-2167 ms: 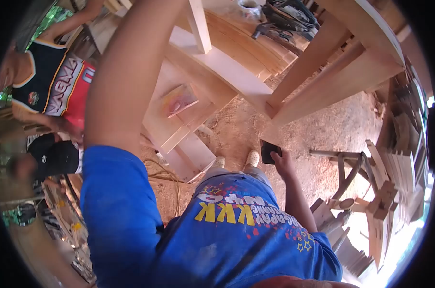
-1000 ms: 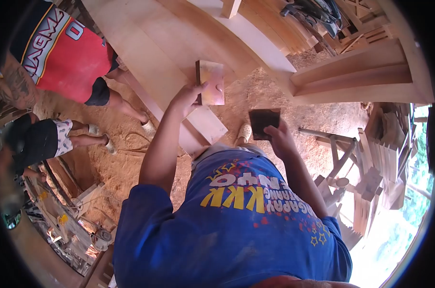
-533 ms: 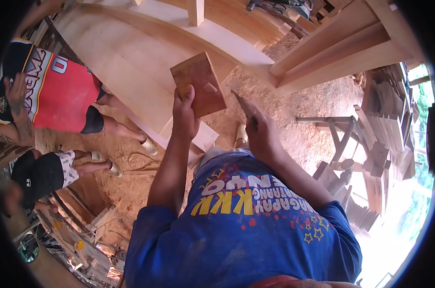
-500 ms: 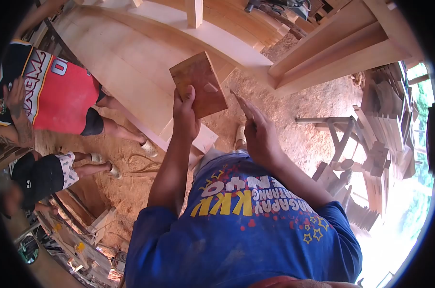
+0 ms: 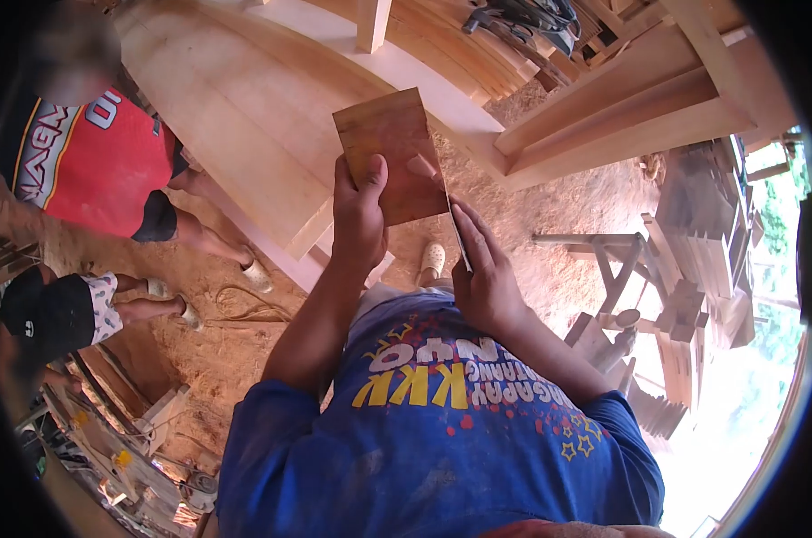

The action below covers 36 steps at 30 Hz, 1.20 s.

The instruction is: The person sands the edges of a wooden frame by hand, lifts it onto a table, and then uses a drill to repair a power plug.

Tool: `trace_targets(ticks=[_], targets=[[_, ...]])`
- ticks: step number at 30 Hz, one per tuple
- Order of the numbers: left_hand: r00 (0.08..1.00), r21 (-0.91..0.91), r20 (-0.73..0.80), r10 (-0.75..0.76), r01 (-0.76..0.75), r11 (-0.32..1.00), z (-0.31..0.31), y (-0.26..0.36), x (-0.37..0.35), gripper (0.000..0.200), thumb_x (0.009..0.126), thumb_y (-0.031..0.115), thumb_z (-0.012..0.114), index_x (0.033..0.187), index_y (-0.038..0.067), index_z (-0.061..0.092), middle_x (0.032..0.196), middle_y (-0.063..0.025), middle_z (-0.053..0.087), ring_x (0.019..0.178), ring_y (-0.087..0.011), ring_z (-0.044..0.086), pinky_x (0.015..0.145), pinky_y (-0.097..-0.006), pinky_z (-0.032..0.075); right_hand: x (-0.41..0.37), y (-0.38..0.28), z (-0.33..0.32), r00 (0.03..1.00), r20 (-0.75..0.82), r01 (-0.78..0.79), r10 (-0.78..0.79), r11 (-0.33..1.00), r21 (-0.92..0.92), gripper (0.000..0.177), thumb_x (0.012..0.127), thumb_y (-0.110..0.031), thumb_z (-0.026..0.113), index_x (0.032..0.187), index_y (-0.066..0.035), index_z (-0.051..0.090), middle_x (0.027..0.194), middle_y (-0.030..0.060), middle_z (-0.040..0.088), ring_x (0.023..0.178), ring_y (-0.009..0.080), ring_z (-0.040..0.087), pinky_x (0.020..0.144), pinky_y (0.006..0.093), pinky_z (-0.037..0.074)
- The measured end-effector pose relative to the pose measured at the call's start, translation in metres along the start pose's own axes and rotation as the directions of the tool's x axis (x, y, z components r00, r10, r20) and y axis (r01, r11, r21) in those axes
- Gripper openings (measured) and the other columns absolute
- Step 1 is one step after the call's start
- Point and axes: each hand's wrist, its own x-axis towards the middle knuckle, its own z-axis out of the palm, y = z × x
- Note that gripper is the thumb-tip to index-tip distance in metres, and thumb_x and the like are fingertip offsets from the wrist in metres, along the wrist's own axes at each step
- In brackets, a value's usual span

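My left hand (image 5: 361,211) is closed on the lower left side of a small rectangular wooden board (image 5: 388,134), its thumb across the face. The board is reddish brown, held tilted in front of me, with a paler patch (image 5: 419,168) near its right side. My right hand (image 5: 485,278) is closed on a thin flat piece (image 5: 460,235), seen almost edge-on with a pale edge. Its tip meets the board's right edge; the exact kind of piece cannot be made out.
Large joined wooden planks (image 5: 236,99) lie ahead. A wooden frame (image 5: 621,108) stands at the upper right, above a trestle (image 5: 608,260) and stacked wood pieces (image 5: 693,260). A power tool (image 5: 549,22) rests at the top. Two people, one in a red jersey (image 5: 110,170), are on the left.
My right hand has moved up to the board, and its thin piece now meets the right edge. The board has shifted slightly right and turned more upright.
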Motion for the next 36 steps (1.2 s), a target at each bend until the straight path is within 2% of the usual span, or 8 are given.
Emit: trace_targets(ticks=[9,12,19,23,29,32,35,36], targets=[[0.995,0.117,0.045,0.092,-0.097,0.988,-0.006,0.017,-0.018,0.034,0.105,0.025,0.060,0.128,0.004,0.047,0.117,-0.0085,0.061,0.106,-0.0154,0.060,0.093,-0.0320,0.051,0.010,-0.013,-0.002,0.996,0.088,0.031,-0.021,0.992,-0.120,0.070,0.081,0.010,0.052,0.149,0.008,0.037,0.146,0.0307,0.044,0.132,0.0486,0.049,0.111,0.0478,0.045],[0.989,0.102,0.035,0.146,-0.149,0.984,-0.011,0.019,-0.026,0.034,0.105,0.026,0.060,0.127,0.004,0.048,0.116,-0.0083,0.061,0.104,-0.0149,0.060,0.093,-0.0318,0.051,0.018,-0.019,0.003,0.993,0.109,0.062,-0.037,0.968,-0.243,0.067,0.083,0.010,0.049,0.148,0.011,0.036,0.145,0.0325,0.043,0.131,0.0496,0.048,0.111,0.0485,0.043],[0.973,0.160,-0.061,0.222,-0.210,0.964,-0.027,0.029,-0.045,0.038,0.103,0.027,0.064,0.127,0.002,0.048,0.115,-0.0088,0.062,0.103,-0.0143,0.059,0.092,-0.0306,0.049,0.037,-0.022,0.014,0.969,0.241,0.143,-0.050,0.911,-0.387,0.063,0.084,0.010,0.046,0.146,0.016,0.033,0.141,0.0353,0.043,0.128,0.0520,0.048,0.110,0.0512,0.043],[0.960,0.231,-0.109,0.260,-0.230,0.945,-0.037,0.043,-0.051,0.038,0.103,0.025,0.064,0.127,0.001,0.047,0.113,-0.0082,0.061,0.101,-0.0137,0.058,0.092,-0.0291,0.048,0.050,-0.028,0.024,0.954,0.298,0.171,-0.041,0.890,-0.423,0.059,0.086,0.008,0.045,0.143,0.018,0.034,0.140,0.0382,0.043,0.125,0.0538,0.049,0.107,0.0524,0.044],[0.944,0.206,-0.179,0.278,-0.240,0.949,-0.050,0.049,-0.057,0.040,0.102,0.025,0.065,0.129,0.001,0.047,0.113,-0.0077,0.060,0.101,-0.0131,0.057,0.091,-0.0296,0.048,0.057,-0.029,0.036,0.921,0.380,0.256,-0.087,0.871,-0.419,0.059,0.085,0.007,0.050,0.141,0.019,0.035,0.133,0.0373,0.046,0.115,0.0509,0.054,0.100,0.0523,0.049],[0.935,0.240,-0.214,0.283,-0.230,0.943,-0.054,0.049,-0.061,0.040,0.102,0.025,0.065,0.129,0.001,0.047,0.113,-0.0075,0.060,0.102,-0.0133,0.057,0.091,-0.0302,0.048,0.058,-0.023,0.041,0.899,0.433,0.309,-0.067,0.796,-0.520,0.058,0.083,0.007,0.052,0.138,0.020,0.037,0.129,0.0361,0.047,0.112,0.0482,0.056,0.093,0.0505,0.054],[0.918,0.219,-0.257,0.302,-0.248,0.943,-0.049,0.051,-0.062,0.042,0.102,0.027,0.065,0.129,0.001,0.048,0.115,-0.0073,0.060,0.103,-0.0135,0.057,0.091,-0.0304,0.048,0.064,-0.015,0.039,0.820,0.564,0.464,-0.096,0.689,-0.557,0.051,0.083,0.006,0.055,0.130,0.020,0.043,0.124,0.0337,0.052,0.106,0.0481,0.059,0.088,0.0486,0.057],[0.911,0.200,-0.271,0.311,-0.262,0.944,-0.046,0.053,-0.059,0.042,0.102,0.028,0.066,0.129,0.001,0.048,0.115,-0.0072,0.060,0.103,-0.0135,0.057,0.091,-0.0304,0.048,0.060,-0.001,0.044,0.756,0.651,0.501,-0.058,0.692,-0.520,0.048,0.083,0.006,0.055,0.128,0.018,0.045,0.122,0.0331,0.054,0.105,0.0481,0.060,0.087,0.0493,0.056]])
